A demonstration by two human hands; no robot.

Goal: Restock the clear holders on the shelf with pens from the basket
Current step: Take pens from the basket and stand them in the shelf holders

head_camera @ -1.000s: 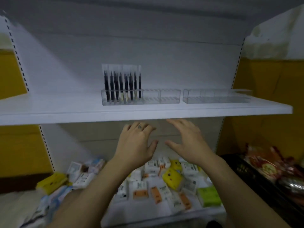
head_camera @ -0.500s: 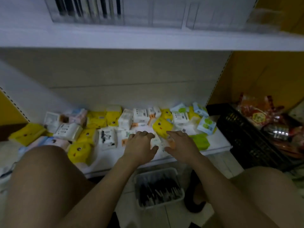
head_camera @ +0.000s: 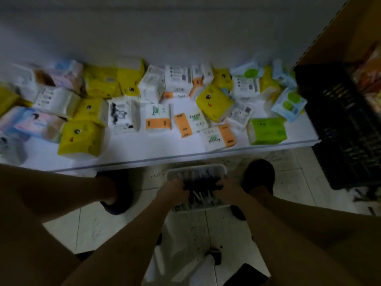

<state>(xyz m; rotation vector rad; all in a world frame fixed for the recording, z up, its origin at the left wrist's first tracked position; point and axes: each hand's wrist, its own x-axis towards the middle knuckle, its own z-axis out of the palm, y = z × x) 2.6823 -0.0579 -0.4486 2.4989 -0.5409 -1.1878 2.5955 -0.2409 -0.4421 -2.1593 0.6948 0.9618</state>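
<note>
Shop, tissue packs (head_camera: 215, 103) stocked on white shelf (head_camera: 156, 149); black crate (head_camera: 346, 124)

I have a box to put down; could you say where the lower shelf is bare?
Free: front strip between the yellow pack and the orange-white pack. Behind it tissue packs crowd the shelf. Left hand and right hand grip pens in the basket.

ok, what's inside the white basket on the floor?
The basket holds a pile of dark pens, a few pale ends showing. The left hand and right hand reach in and cover the middle; the pens beneath, and whether either hand grips any, cannot be seen.
</note>
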